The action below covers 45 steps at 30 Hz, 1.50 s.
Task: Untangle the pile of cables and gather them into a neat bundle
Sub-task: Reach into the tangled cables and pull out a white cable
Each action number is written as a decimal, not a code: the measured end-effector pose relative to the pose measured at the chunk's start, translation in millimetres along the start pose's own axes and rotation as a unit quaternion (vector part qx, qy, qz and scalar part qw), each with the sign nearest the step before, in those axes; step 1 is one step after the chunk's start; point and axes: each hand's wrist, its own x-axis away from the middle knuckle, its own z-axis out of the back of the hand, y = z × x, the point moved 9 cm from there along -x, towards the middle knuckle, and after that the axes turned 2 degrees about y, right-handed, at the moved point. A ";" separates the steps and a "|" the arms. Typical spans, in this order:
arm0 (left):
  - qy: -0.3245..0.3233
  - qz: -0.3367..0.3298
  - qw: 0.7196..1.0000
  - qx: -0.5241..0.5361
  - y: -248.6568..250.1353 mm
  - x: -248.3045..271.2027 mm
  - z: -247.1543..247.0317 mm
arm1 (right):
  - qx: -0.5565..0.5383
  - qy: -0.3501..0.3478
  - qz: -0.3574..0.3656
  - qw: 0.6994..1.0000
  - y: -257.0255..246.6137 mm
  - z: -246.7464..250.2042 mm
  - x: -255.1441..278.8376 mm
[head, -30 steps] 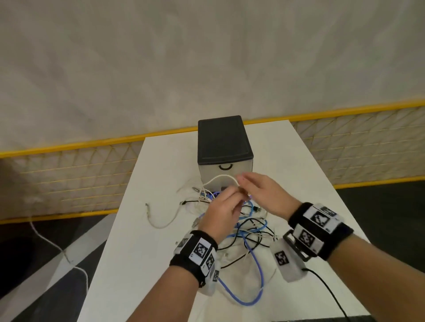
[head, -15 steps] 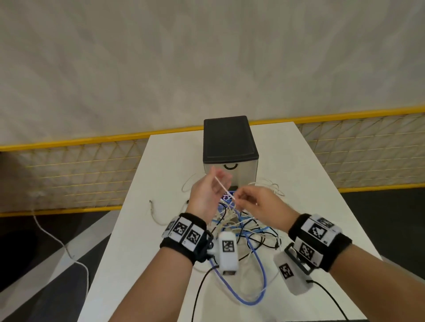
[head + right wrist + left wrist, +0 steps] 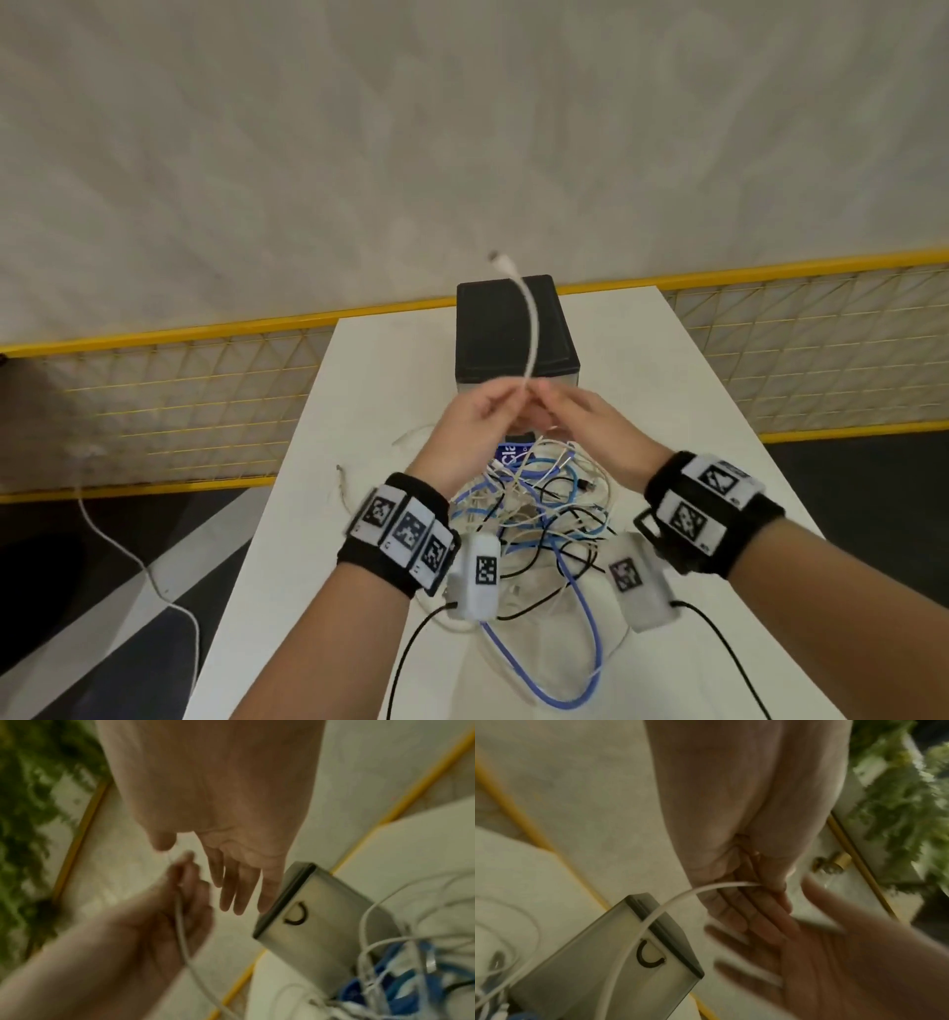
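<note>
A tangled pile of white, blue and black cables (image 3: 539, 509) lies on the white table (image 3: 369, 411), in front of a small drawer box. Above the pile, my left hand (image 3: 488, 411) pinches one white cable (image 3: 531, 334). Its free end curves upward, and a connector (image 3: 495, 255) sits at the tip. The left wrist view shows the white cable (image 3: 639, 925) running from the pinch of my left hand (image 3: 744, 892) down toward the pile. My right hand (image 3: 570, 411) is right beside it with fingers straight. In the right wrist view my right hand (image 3: 231, 878) holds nothing.
A box with a black lid and a drawer handle (image 3: 513, 329) stands just behind the hands. A yellow mesh fence (image 3: 154, 411) and a grey wall lie beyond the table. A white cord (image 3: 128, 555) trails on the floor to the left. Black sensor leads hang from both wrists.
Both hands have risen from the pile. The white cable's end has come free and now stands up above the hands. My right hand has let go of the cable and opened.
</note>
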 end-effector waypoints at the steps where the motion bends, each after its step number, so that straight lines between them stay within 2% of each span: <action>1: -0.009 0.003 1.000 -0.008 -1.0 2.4 -6.2 | -0.046 0.008 0.008 0.999 -11.1 -3.8 -5.9; 2: -0.008 0.005 1.000 -0.007 -4.3 4.3 -8.7 | -0.065 0.022 0.020 0.997 -21.4 -5.6 -10.1; 5: -0.008 0.009 1.000 -0.004 -11.6 10.0 -7.3 | -0.033 0.053 0.044 0.997 -29.6 -6.6 -15.2; 7: -0.020 0.019 0.998 -0.052 -15.8 13.0 -1.4 | -0.009 0.061 0.055 0.997 -25.4 -7.3 -13.2; 8: -0.004 0.027 0.997 -0.077 -15.6 14.3 6.1 | 0.029 0.072 0.076 0.994 -25.4 -5.8 -11.7; 11: 0.122 0.027 0.989 -0.083 2.5 15.8 38.4 | 0.187 0.086 0.135 0.969 -31.7 -7.7 -4.1; 12: 0.138 0.019 0.989 -0.054 10.6 14.4 43.1 | 0.214 0.071 0.136 0.965 -32.3 -12.5 -1.6; 16: 0.093 0.025 0.988 0.121 35.0 1.6 28.3 | 0.324 -0.038 0.130 0.936 -26.9 -46.9 9.9; 18: 0.100 0.033 0.971 0.215 43.2 -0.4 29.1 | 0.304 -0.058 0.126 0.942 -19.8 -53.4 13.2; 19: 0.104 0.031 0.968 0.227 47.5 0.5 30.8 | 0.279 -0.060 0.120 0.951 -14.2 -51.9 13.8; 21: 0.131 0.009 0.966 0.223 56.4 4.3 40.2 | 0.256 -0.065 0.108 0.958 -0.9 -45.8 14.9; 24: 0.210 -0.037 0.958 0.191 69.6 18.8 66.9 | 0.311 -0.103 0.074 0.942 29.1 -36.6 19.2; 26: 0.231 -0.054 0.966 0.100 77.8 29.5 79.3 | 0.303 -0.118 0.049 0.944 41.6 -30.3 21.6; 27: 0.209 -0.061 0.976 0.018 83.4 33.1 75.6 | 0.291 -0.108 0.045 0.949 42.1 -24.5 21.1; 29: 0.106 -0.050 0.981 -0.154 79.5 35.5 48.9 | 0.284 -0.064 0.061 0.955 26.2 -13.2 19.4; 31: -0.015 0.002 0.958 -0.288 50.1 37.4 14.5 | 0.274 -0.020 0.101 0.956 -0.6 -6.3 15.9; 32: -0.052 0.019 0.944 -0.326 35.1 38.4 2.9 | 0.266 -0.008 0.125 0.956 -14.8 -5.7 14.9; 33: -0.062 0.020 0.937 -0.342 29.0 39.9 -3.5 | 0.264 -0.006 0.144 0.954 -27.0 -6.1 14.2; 34: -0.044 0.015 0.943 -0.330 28.5 38.8 -0.4 | 0.263 -0.010 0.156 0.952 -34.7 -6.1 13.9; 35: 0.004 0.013 0.956 -0.292 34.9 37.4 10.7 | 0.266 -0.016 0.157 0.951 -37.0 -4.1 13.7; 37: 0.182 0.004 0.962 -0.203 50.0 39.1 60.5 | 0.300 -0.035 0.124 0.945 -22.4 5.9 14.5; 39: 0.363 -0.002 0.926 -0.107 56.4 52.1 121.8 | 0.368 -0.056 0.059 0.926 13.6 24.3 18.4; 40: 0.408 -0.002 0.908 -0.095 54.6 56.7 145.5 | 0.404 -0.063 0.029 0.912 32.3 34.1 22.3; 41: 0.420 0.006 0.899 -0.119 51.8 58.6 159.8 | 0.425 -0.063 0.007 0.903 46.1 42.6 25.5; 43: 0.391 0.019 0.895 -0.215 44.2 55.6 164.5 | 0.420 -0.051 0.000 0.906 52.8 52.3 27.4; 45: 0.344 -0.001 0.893 -0.290 47.1 53.6 139.6 | 0.424 -0.036 0.031 0.904 35.5 50.1 23.3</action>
